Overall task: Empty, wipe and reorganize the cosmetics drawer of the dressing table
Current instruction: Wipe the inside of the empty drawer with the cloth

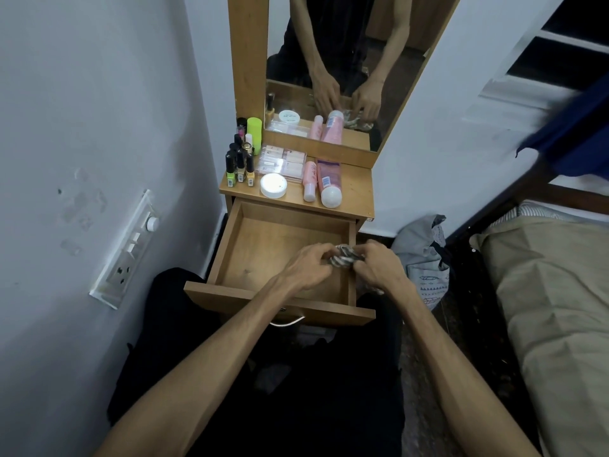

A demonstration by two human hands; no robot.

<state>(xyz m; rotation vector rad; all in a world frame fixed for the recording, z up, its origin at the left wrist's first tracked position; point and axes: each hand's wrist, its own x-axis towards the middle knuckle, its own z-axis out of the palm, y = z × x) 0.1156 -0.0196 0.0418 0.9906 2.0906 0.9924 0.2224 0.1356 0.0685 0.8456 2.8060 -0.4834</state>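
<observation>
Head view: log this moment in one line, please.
stage: wiping prep | drawer: open, emptied | hands: left, right bunching cloth | cosmetics: on tabletop

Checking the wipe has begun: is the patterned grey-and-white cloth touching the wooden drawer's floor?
Cannot tell. In the head view the left hand and right hand bunch the cloth over the drawer, hiding any gap underneath.

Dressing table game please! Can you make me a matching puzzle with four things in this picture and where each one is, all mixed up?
Things:
1. cloth
2. round white jar
3. nail polish bottles
4. drawer

Places or states:
A. left end of the tabletop
B. pulled open and empty
C. bunched between the left hand and the right hand
D. on the tabletop, in front of the clear flat case

Pairs: 1-C, 2-D, 3-A, 4-B
</observation>
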